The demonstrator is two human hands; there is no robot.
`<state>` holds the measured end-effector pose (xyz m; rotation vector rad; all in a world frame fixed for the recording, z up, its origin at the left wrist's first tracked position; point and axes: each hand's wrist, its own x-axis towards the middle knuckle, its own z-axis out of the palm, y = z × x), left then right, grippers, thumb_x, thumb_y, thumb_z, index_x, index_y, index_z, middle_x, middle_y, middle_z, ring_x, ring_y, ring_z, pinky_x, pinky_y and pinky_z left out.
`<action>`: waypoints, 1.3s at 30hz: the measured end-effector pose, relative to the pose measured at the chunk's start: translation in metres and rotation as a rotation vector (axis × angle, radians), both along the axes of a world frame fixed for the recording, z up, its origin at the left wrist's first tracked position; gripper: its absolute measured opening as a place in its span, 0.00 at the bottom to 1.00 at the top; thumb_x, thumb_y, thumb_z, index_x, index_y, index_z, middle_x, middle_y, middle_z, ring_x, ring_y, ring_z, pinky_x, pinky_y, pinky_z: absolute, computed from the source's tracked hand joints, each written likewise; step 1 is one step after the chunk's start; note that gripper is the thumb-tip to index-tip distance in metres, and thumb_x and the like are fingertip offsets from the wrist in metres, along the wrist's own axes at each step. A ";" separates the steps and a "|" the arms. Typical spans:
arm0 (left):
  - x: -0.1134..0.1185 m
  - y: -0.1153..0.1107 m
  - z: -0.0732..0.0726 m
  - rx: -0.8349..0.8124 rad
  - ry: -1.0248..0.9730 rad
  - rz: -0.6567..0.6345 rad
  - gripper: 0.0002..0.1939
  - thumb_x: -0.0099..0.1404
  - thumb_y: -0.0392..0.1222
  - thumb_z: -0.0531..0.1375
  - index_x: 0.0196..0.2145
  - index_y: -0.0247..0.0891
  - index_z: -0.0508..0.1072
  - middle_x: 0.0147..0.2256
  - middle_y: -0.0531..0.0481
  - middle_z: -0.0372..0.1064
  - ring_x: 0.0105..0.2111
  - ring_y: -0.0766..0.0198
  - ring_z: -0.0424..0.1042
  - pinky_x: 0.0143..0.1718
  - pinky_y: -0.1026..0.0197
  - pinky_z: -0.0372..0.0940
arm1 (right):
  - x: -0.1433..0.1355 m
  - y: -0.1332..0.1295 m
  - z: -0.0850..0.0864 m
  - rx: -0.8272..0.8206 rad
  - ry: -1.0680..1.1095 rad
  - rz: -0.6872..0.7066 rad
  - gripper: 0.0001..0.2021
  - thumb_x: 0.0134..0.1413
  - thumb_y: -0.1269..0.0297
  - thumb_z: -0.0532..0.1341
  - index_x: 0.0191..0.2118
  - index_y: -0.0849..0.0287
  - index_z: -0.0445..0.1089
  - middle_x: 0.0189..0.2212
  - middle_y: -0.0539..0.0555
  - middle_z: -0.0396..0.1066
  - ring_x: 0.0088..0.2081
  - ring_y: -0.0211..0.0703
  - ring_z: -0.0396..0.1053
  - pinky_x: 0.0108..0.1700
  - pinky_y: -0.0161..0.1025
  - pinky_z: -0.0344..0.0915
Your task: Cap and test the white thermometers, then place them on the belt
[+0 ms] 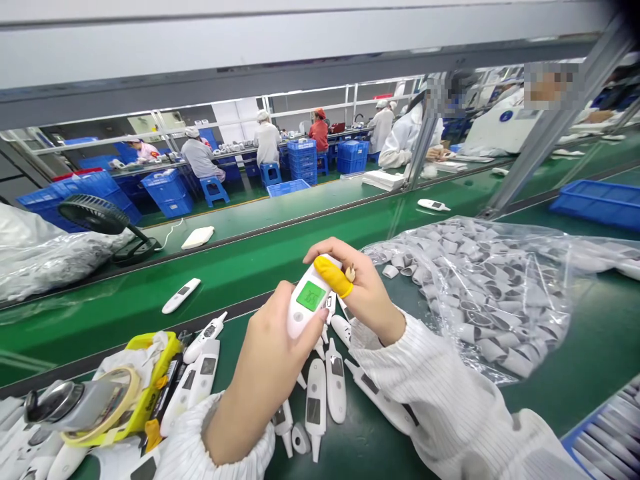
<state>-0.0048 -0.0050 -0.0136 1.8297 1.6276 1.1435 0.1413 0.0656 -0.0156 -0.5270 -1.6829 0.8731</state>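
Note:
Both of my hands hold one white digital thermometer above the green bench, its square screen lit green. My left hand wraps round the lower body, with the thumb along the side near the button. At the upper end, my right hand grips it, its thumb in a yellow finger cot pressed on the front. Below my hands lie several more white ear thermometers with dark screens. A small grey-white cap rests among them.
A clear bag of grey-white caps spreads to the right. At left stands a yellow basket with a dispenser bottle beside it. A green conveyor carries single thermometers past the bench. A black fan and co-workers are beyond.

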 end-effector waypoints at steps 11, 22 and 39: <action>0.008 0.001 -0.008 0.042 0.039 0.023 0.15 0.63 0.50 0.61 0.28 0.43 0.59 0.24 0.55 0.58 0.22 0.62 0.57 0.25 0.62 0.48 | 0.003 0.003 0.001 -0.065 -0.029 0.044 0.10 0.60 0.55 0.61 0.40 0.56 0.69 0.34 0.50 0.67 0.32 0.37 0.65 0.35 0.35 0.61; -0.014 0.016 -0.003 -0.084 -0.821 -0.293 0.22 0.70 0.54 0.54 0.55 0.38 0.59 0.30 0.52 0.70 0.22 0.65 0.69 0.22 0.63 0.65 | 0.024 0.000 0.008 -0.007 -0.437 -0.056 0.11 0.63 0.55 0.57 0.33 0.56 0.65 0.24 0.47 0.64 0.25 0.36 0.59 0.27 0.34 0.52; -0.017 0.012 -0.002 -0.200 -0.787 -0.463 0.14 0.72 0.48 0.50 0.51 0.40 0.63 0.25 0.55 0.66 0.14 0.72 0.61 0.14 0.70 0.56 | 0.006 -0.011 0.002 0.270 -0.551 -0.049 0.16 0.66 0.59 0.55 0.26 0.57 0.64 0.16 0.45 0.58 0.19 0.33 0.52 0.24 0.33 0.47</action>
